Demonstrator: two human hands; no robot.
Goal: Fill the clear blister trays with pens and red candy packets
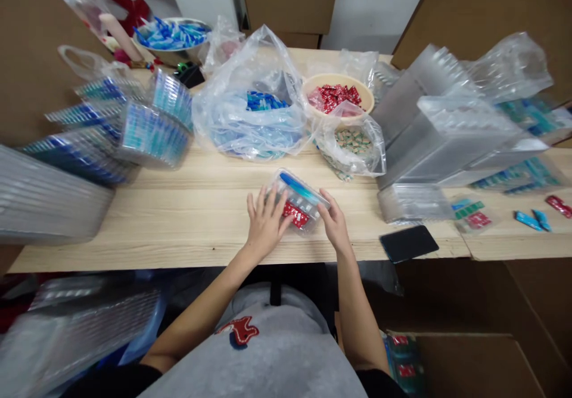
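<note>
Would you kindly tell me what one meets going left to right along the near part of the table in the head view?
Stacked clear plastic trays → left hand → clear plastic box → right hand → black smartphone → blue packets → red packet

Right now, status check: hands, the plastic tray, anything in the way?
Left hand and right hand on clear plastic tray. Red packets inside. Phone off to the right, plastic bag ahead, neither touching it.

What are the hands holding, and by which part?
A clear plastic tray: the left hand holds its left end, the right hand its right end.
</note>
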